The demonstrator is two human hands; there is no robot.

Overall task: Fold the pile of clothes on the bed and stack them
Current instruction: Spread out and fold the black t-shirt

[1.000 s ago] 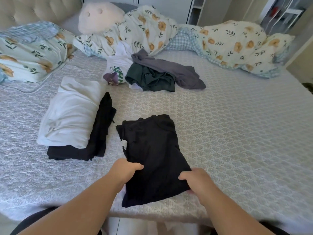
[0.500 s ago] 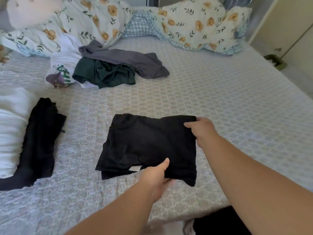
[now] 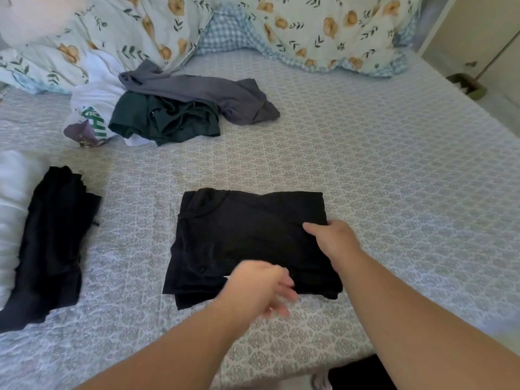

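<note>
A folded black garment [image 3: 247, 237] lies flat on the bed in front of me. My right hand [image 3: 332, 240] holds its right edge, thumb on top and fingers hidden below the cloth. My left hand [image 3: 259, 288] is blurred at the garment's near edge, fingers loose and holding nothing. At the left lies a stack with a white folded piece [image 3: 14, 220] and a black folded piece [image 3: 50, 243] partly under it. Further back sits the unfolded pile: a dark green garment [image 3: 163, 119], a grey garment [image 3: 202, 91] and a white printed garment [image 3: 92, 108].
The bed has a patterned grey sheet [image 3: 380, 164]. A floral duvet [image 3: 337, 29] is bunched along the far side. The bed's right edge runs beside pale cupboard doors, with a green object [image 3: 467, 85] on the floor there.
The black garment was turned a quarter and laid flat. My left hand let go of its near edge. My right hand slid from the far right corner down the right edge.
</note>
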